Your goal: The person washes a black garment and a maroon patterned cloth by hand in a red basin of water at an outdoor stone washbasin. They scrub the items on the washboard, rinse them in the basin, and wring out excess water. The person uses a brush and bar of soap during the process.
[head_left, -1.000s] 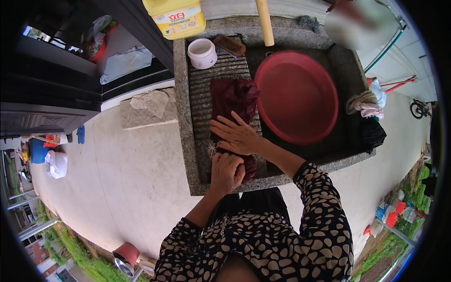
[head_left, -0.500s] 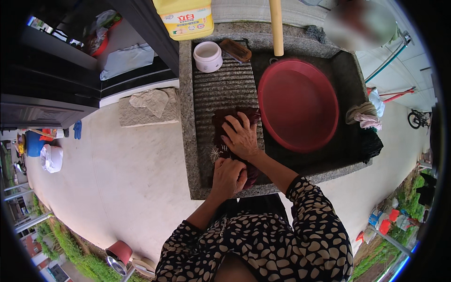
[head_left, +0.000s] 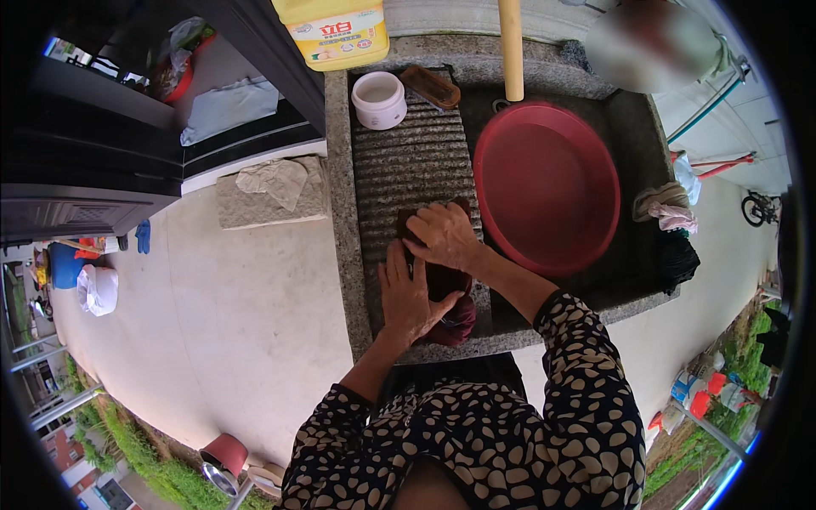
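Note:
A dark red cloth [head_left: 459, 321] lies bunched on the ridged stone washboard [head_left: 412, 161], at the near end of the stone sink. My right hand [head_left: 445, 238] is on its upper part, fingers bent and closed over the fabric. Just below and to the left, my left hand [head_left: 408, 297] rests on the cloth with its fingers stretched out and its thumb spread to the right. The two hands nearly touch. Much of the fabric is hidden under them.
A red basin [head_left: 546, 187] stands in the sink, right of the washboard. A white tub [head_left: 379, 100] and a wooden brush [head_left: 431, 87] sit at the far end. Behind are a yellow jug [head_left: 333, 34] and a yellowish pipe [head_left: 511, 51]. Rags [head_left: 663, 210] hang on the right rim.
My left hand has gone from a closed fist to stretched fingers and moved up slightly. My right hand's spread fingers have bent in over the cloth. The cloth is bunched differently, its white pattern now hidden.

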